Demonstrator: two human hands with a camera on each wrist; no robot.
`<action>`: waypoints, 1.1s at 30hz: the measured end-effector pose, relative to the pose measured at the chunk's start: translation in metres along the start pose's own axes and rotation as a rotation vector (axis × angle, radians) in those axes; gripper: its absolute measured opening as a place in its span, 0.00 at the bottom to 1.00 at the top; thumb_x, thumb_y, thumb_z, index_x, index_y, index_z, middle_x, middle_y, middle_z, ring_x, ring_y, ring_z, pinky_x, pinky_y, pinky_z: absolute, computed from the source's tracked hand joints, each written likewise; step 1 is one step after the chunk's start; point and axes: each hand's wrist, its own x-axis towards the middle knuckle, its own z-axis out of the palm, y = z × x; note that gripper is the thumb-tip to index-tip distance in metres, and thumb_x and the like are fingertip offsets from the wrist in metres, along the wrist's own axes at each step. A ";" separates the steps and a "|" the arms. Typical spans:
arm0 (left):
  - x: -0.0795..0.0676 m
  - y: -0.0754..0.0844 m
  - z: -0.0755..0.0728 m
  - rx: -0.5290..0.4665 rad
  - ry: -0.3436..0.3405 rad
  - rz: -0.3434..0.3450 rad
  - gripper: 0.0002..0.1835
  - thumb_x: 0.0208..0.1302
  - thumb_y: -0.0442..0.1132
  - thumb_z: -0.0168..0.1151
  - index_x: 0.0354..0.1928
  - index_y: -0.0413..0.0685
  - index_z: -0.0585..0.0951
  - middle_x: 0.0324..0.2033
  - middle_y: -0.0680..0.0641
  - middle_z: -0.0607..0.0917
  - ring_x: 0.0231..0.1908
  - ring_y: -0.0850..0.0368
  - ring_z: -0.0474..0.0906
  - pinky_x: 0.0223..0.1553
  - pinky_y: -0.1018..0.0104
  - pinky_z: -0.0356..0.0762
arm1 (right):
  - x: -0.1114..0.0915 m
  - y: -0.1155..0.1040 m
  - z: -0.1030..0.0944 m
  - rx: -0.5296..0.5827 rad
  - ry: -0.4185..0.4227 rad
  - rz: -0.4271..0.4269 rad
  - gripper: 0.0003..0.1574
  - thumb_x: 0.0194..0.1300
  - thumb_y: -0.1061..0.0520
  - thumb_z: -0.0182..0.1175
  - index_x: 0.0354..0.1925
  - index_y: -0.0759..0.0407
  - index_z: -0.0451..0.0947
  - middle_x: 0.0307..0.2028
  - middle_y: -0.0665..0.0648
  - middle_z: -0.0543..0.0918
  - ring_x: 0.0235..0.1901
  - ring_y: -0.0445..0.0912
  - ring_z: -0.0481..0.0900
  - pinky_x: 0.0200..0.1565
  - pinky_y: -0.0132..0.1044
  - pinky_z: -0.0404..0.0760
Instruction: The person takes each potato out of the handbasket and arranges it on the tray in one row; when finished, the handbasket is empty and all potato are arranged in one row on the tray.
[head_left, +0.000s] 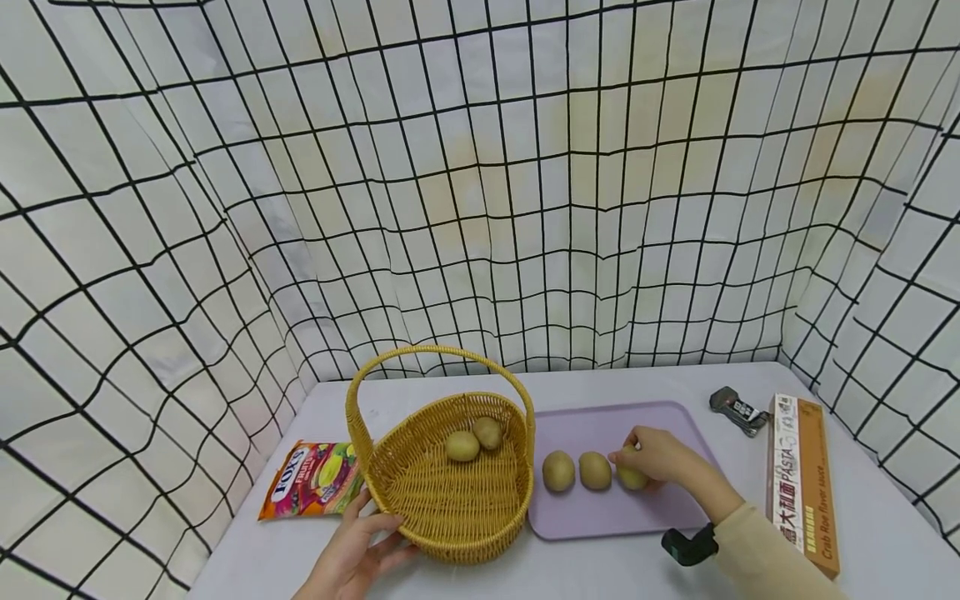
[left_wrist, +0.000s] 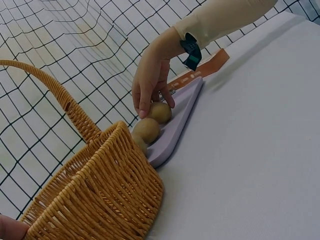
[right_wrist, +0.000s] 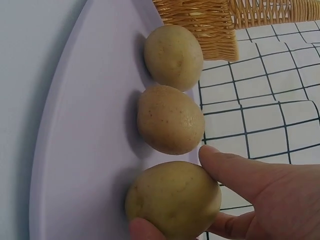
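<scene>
A wicker basket (head_left: pixel 465 500) with a tall arched handle stands at the middle of the table, two potatoes (head_left: pixel 462 446) lying inside it. My left hand (head_left: pixel 360 542) holds the basket's near-left rim, thumb on the edge and fingers against the outer side; only a bit of that hand shows in the left wrist view. On the lilac tray (head_left: pixel 592 521), three potatoes form a row. My right hand (head_left: pixel 660 457) grips the rightmost potato (right_wrist: pixel 175 200), fingers and thumb on its sides. Beside it sit the middle potato (right_wrist: pixel 170 120) and the leftmost potato (right_wrist: pixel 174 57), untouched.
A red candy bag (head_left: pixel 315 479) lies left of the basket. Beyond the tray's right side are a small dark grey gadget (head_left: pixel 738 410) and an upright-lettered pasta box (head_left: pixel 802 487). White cloth with a black grid net (head_left: pixel 480 208) walls the table's back and sides.
</scene>
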 end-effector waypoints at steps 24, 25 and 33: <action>0.000 0.000 -0.001 0.032 -0.006 0.015 0.56 0.70 0.25 0.56 0.81 0.49 0.25 0.77 0.25 0.41 0.73 0.21 0.55 0.61 0.35 0.78 | -0.003 -0.023 -0.020 -0.150 -0.013 -0.123 0.32 0.68 0.45 0.65 0.58 0.69 0.78 0.49 0.70 0.85 0.48 0.59 0.84 0.48 0.55 0.85; 0.000 0.000 -0.001 0.031 -0.005 0.015 0.56 0.70 0.25 0.56 0.81 0.49 0.25 0.77 0.25 0.41 0.73 0.21 0.55 0.61 0.35 0.78 | -0.004 -0.026 -0.022 -0.153 -0.009 -0.134 0.33 0.68 0.45 0.66 0.58 0.69 0.78 0.49 0.70 0.85 0.48 0.59 0.84 0.47 0.55 0.85; -0.001 0.001 0.000 0.030 -0.007 0.014 0.56 0.70 0.25 0.56 0.81 0.49 0.24 0.77 0.25 0.41 0.73 0.21 0.55 0.62 0.35 0.78 | -0.018 -0.056 -0.028 -0.178 0.023 -0.190 0.32 0.68 0.42 0.67 0.60 0.63 0.79 0.50 0.65 0.86 0.49 0.58 0.84 0.48 0.54 0.85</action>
